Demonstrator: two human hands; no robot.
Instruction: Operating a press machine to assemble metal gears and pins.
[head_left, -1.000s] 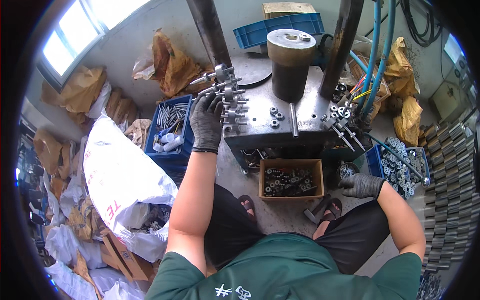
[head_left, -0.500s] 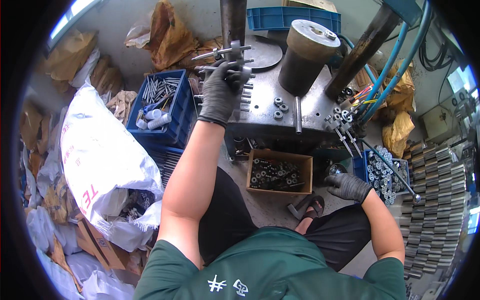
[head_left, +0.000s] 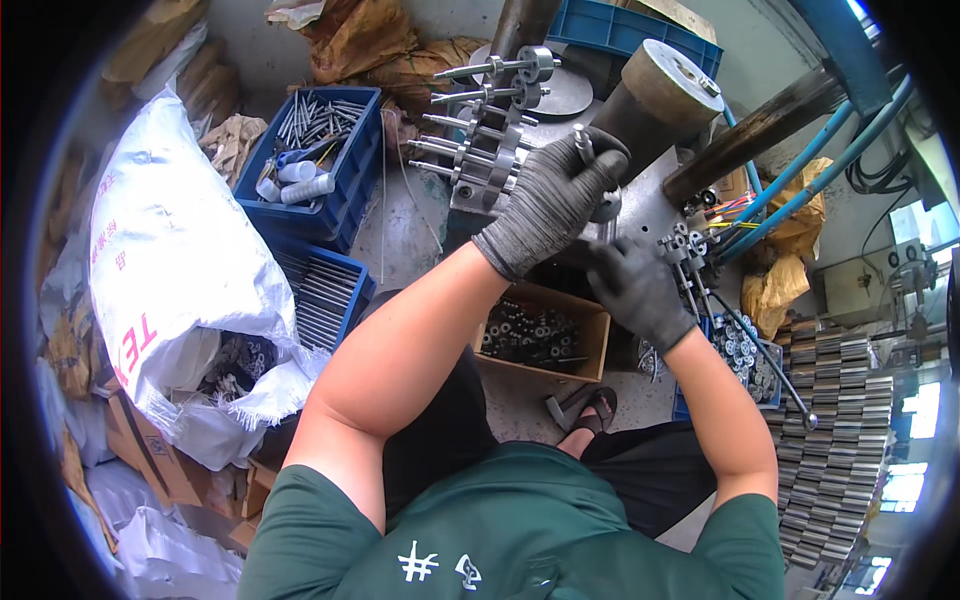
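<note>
My left hand (head_left: 555, 210), in a dark grey glove, is closed round a metal shaft (head_left: 583, 147) above the front of the steel work table. The shaft's upper end sticks out past the fingers; the rest is mostly hidden. Just below and to the right is my right hand (head_left: 645, 295), also gloved, its fingers reaching toward the left one. They are too blurred to show whether they hold anything. Left of the hands, several shafts with round metal discs (head_left: 488, 150) lie side by side on the table. A thick steel cylinder (head_left: 650, 110) stands behind my left hand.
Below the table is a cardboard box (head_left: 597, 345) of small dark parts. At left, a blue crate (head_left: 352, 215) holds shafts and white bottles beside a large white sack (head_left: 180, 270). To the right are blue hoses (head_left: 850, 165), a long ball-ended lever (head_left: 785, 390) and stacked metal cylinders (head_left: 830, 440).
My left hand has moved right and nearer, away from the row of shafts, with one shaft in it. My right hand has risen from beside my knee toward it. The view has shifted.
</note>
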